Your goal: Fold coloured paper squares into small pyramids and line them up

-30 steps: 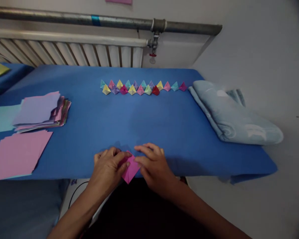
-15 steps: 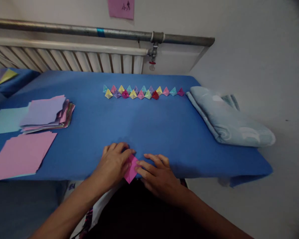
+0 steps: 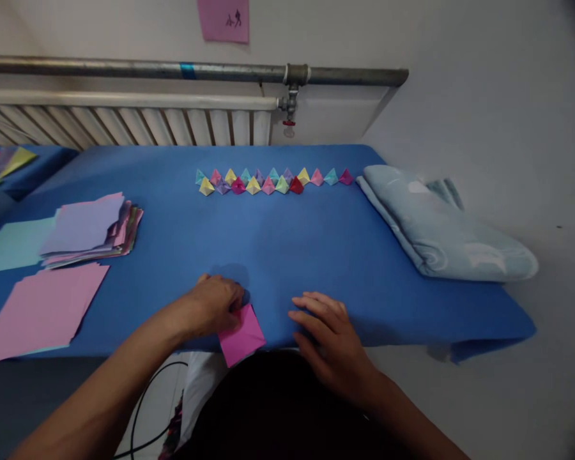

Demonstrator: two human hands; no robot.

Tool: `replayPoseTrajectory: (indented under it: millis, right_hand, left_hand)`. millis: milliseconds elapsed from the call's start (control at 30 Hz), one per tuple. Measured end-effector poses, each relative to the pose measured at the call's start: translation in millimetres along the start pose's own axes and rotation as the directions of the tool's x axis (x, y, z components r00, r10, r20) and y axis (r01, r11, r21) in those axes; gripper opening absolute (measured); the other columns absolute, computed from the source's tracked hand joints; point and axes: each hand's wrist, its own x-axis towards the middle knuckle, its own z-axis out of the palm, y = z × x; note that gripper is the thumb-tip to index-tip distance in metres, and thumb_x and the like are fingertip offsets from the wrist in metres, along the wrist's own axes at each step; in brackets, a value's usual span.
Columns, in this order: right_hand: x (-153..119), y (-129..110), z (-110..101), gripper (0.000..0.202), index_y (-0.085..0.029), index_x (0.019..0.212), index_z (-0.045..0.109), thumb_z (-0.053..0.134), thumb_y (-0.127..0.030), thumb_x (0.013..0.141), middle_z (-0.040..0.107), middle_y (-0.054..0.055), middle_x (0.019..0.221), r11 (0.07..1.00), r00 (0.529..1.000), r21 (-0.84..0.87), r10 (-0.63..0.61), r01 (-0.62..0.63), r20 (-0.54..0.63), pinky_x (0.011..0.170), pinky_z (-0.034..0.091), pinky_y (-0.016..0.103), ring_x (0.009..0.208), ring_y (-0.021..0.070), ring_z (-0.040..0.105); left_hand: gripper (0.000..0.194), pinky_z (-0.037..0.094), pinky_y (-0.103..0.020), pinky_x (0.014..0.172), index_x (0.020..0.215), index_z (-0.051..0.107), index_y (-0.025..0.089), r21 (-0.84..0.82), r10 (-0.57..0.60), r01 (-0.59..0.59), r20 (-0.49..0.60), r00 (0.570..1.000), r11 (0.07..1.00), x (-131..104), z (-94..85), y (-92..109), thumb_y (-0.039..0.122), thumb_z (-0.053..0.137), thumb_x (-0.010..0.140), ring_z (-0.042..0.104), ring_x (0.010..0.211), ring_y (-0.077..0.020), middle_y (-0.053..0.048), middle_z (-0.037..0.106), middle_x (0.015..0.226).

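Note:
A folded square of bright pink origami paper [image 3: 243,338] lies by the front edge of the blue-covered table [image 3: 182,223]. My left hand [image 3: 214,303] pinches its upper left corner, with the thumb over the paper and the fingers curled. To the right, apart from the paper, my right hand [image 3: 328,332] hovers with fingers spread and nothing in them. Toward the back of the table stand two rows of small folded paper pieces [image 3: 253,185] in several colours.
At left lie a stack of coloured paper sheets [image 3: 84,223], a pink sheet pile [image 3: 48,306] and a light teal sheet [image 3: 14,243]. A folded light blue blanket [image 3: 441,223] rests at right. Behind the table are a radiator [image 3: 172,124] and a metal pipe [image 3: 124,67].
My right hand has let go of the pink paper and moved right. The paper has turned and shifted slightly left in my left hand, showing a wider square. The view has tilted a little.

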Motion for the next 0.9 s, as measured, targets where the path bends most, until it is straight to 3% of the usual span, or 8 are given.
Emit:
replayPoseTrajectory:
  millis: [100,200,333,500,633,700,800,900]
  right_hand:
    - [8.8,-5.3,0.4,0.029,-0.024,0.113,0.057,0.055,-0.017,0.085,0.061,0.008,0.120,0.977,0.992,0.177,0.123,-0.122,0.006,0.097,0.045,0.045,0.114,0.0235,0.055]
    - [17.6,-11.4,6.4,0.032,-0.025,0.116,0.056,0.058,-0.021,0.084,0.065,0.009,0.113,0.825,0.925,0.423,0.361,-0.375,0.115,0.083,0.055,0.039,0.098,0.0213,0.064]
    - [33.7,-20.2,19.3,0.038,-0.022,0.119,0.052,0.059,-0.017,0.082,0.067,0.011,0.112,0.507,0.848,0.696,0.433,-0.509,0.305,0.080,0.056,0.038,0.097,0.0220,0.067]
    - [56.0,-32.6,26.6,0.029,-0.021,0.106,0.056,0.062,-0.023,0.078,0.068,0.007,0.105,0.254,0.796,0.820,0.500,-0.512,0.342,0.082,0.053,0.035,0.096,0.0203,0.065]
    - [62.6,-33.1,31.2,0.018,-0.020,0.092,0.057,0.064,-0.027,0.076,0.065,-0.001,0.081,0.187,0.724,0.820,0.599,-0.541,0.341,0.065,0.050,0.025,0.071,0.0129,0.061]
    - [62.1,-30.3,31.7,0.015,-0.021,0.090,0.057,0.062,-0.025,0.076,0.063,-0.003,0.077,0.265,0.731,0.788,0.608,-0.556,0.311,0.061,0.048,0.023,0.066,0.0113,0.058]
    - [60.9,-24.8,27.3,0.009,-0.022,0.089,0.058,0.058,-0.023,0.080,0.062,-0.003,0.074,0.596,0.828,0.622,0.537,-0.507,0.161,0.060,0.046,0.023,0.065,0.0117,0.057]
    - [63.0,-18.1,19.9,0.012,-0.022,0.095,0.057,0.053,-0.019,0.085,0.066,0.000,0.081,0.928,0.978,0.332,0.199,-0.167,-0.065,0.070,0.046,0.028,0.073,0.0141,0.059]
  left_hand:
    - [0.009,0.036,-0.025,0.060,0.065,0.054,0.020,-0.438,0.009,-0.045,-0.083,0.996,0.898,-8.4,5.9,-15.5,0.025,0.061,0.065,0.048,0.064,-0.0128,0.003,0.054,0.068]
    - [0.021,0.035,-0.023,0.055,0.065,0.050,0.019,-0.867,-0.103,-0.047,-0.113,0.988,0.496,-17.5,12.9,-20.8,0.034,0.064,0.069,0.045,0.056,-0.0095,0.006,0.049,0.059]
    - [0.028,0.036,-0.020,0.054,0.062,0.051,0.018,-0.962,-0.328,-0.207,-0.257,0.909,0.180,-19.9,27.7,-4.6,0.035,0.073,0.065,0.045,0.054,-0.0070,0.007,0.051,0.058]
    - [0.026,0.040,-0.018,0.058,0.067,0.054,0.018,-0.950,-0.370,-0.311,-0.288,0.883,-0.002,-13.2,48.3,21.8,0.033,0.075,0.067,0.049,0.059,-0.0055,0.007,0.056,0.063]
    - [0.023,0.043,-0.019,0.059,0.069,0.055,0.018,-0.947,-0.323,-0.321,-0.310,0.894,0.019,-11.2,52.6,24.9,0.031,0.074,0.069,0.052,0.060,-0.0068,0.006,0.059,0.064]
    - [0.019,0.045,-0.021,0.062,0.078,0.058,0.020,-0.941,-0.280,-0.321,-0.337,0.899,0.102,-12.2,47.3,21.4,0.031,0.071,0.071,0.056,0.064,-0.0090,0.005,0.062,0.069]
    - [0.013,0.046,-0.024,0.066,0.085,0.062,0.022,-0.849,-0.179,-0.324,-0.426,0.887,0.419,-15.9,31.2,15.0,0.032,0.064,0.076,0.059,0.069,-0.0117,0.004,0.064,0.073]
    - [0.006,0.046,-0.027,0.070,0.079,0.062,0.022,-0.548,0.002,-0.377,-0.565,0.825,0.747,-18.7,17.8,10.8,0.025,0.057,0.081,0.059,0.073,-0.0136,0.002,0.065,0.074]
